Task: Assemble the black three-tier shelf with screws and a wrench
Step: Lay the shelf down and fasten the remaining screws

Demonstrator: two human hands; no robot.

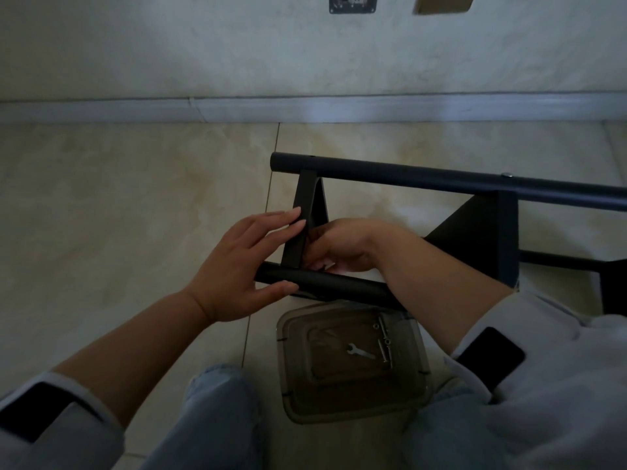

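On the floor, both hands work the shelf (481,228): left hand (237,266) lies flat-fingered against one panel, right hand (342,245) curls behind it, grasp unclear. One wrench (360,351) and three screws (385,344) sit in one tub (291,374).

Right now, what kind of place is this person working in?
Probably a room in a home, with the person working on the floor: glossy beige floor tiles, a pale baseboard along a plastered wall, and wall plates above.

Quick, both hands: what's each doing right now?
Left hand: open, straight fingers on the shelf panel, thumb on the near pole.
Right hand: fingers hidden behind the panel; cannot be told.
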